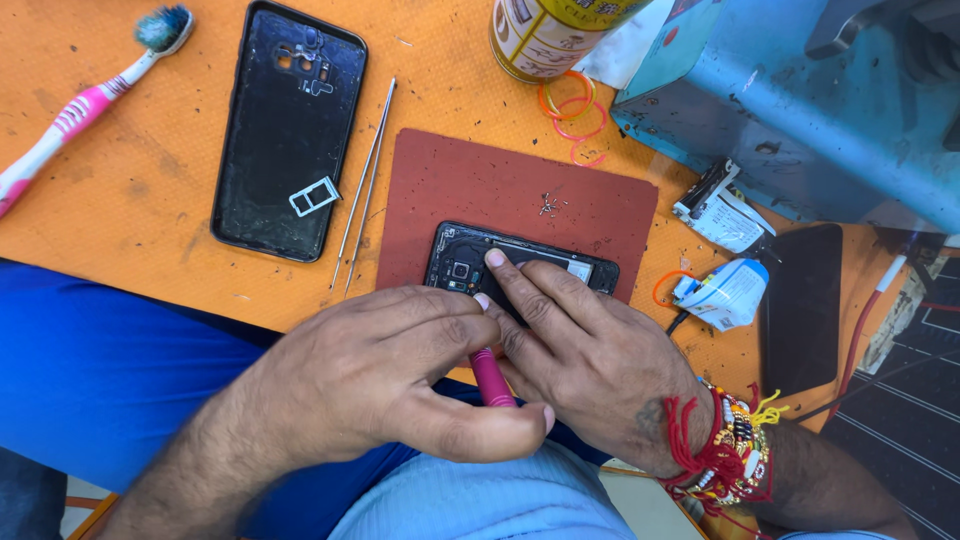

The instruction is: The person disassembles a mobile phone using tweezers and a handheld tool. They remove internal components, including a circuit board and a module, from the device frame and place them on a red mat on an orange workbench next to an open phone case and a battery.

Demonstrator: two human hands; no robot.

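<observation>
Opened phone [520, 268] lies on the red mat [480, 180], light, thin, fragile inside; best held by its edges. Right hand [585, 345] presses fingers flat on it; left hand [385, 375] apparently pinches a pink screwdriver [492, 378].

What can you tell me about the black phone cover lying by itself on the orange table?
The black phone cover lies flat, inside facing up, on the orange table. It looks like plastic, scuffed and dusty, with camera holes near its top end. A small pale card tray rests on it. Metal tweezers lie just beside it. No hand touches it.
</observation>
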